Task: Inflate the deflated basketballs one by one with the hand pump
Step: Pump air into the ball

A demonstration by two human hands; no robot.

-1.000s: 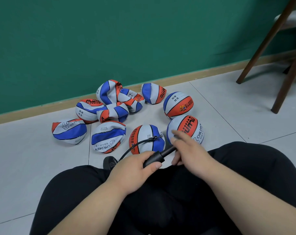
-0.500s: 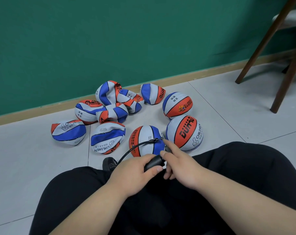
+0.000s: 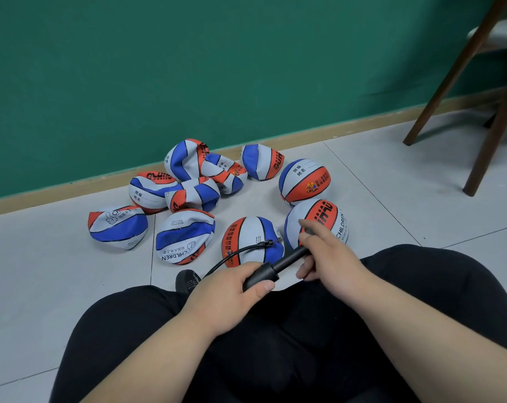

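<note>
Sitting on the grey tiled floor [image 3: 392,181], a person in black trousers holds a slim black plastic hand pump [image 3: 261,276] above the lap. The left hand [image 3: 226,298] has its fingers and thumb wrapped round the fat barrel. The right hand [image 3: 326,257] has its fingers curled round the far end of the thin rod, which sticks well out of the barrel; the handle is hidden inside that hand. A thin black rubber hose [image 3: 232,254] bends from the pump to the top of an orange, white and blue rubber basketball [image 3: 251,237]. It lies on the floor just past the knees, well short of the wall edge. The pump looks light and stiff, so the barrel and the handle are the right places to hold, and the rod likely wants a straight push. The hose is floppy and its needle is probably easy to bend. The ball looks light, and nothing holds it, so a tug could roll it. Two round, full balls [image 3: 304,181] sit just beside it on the right. Soft, flat balls [image 3: 188,196] are heaped toward the wall edge. Brown wooden chair legs [image 3: 490,135] stand near the far right corner. Bare floor lies open at the left and right.
</note>
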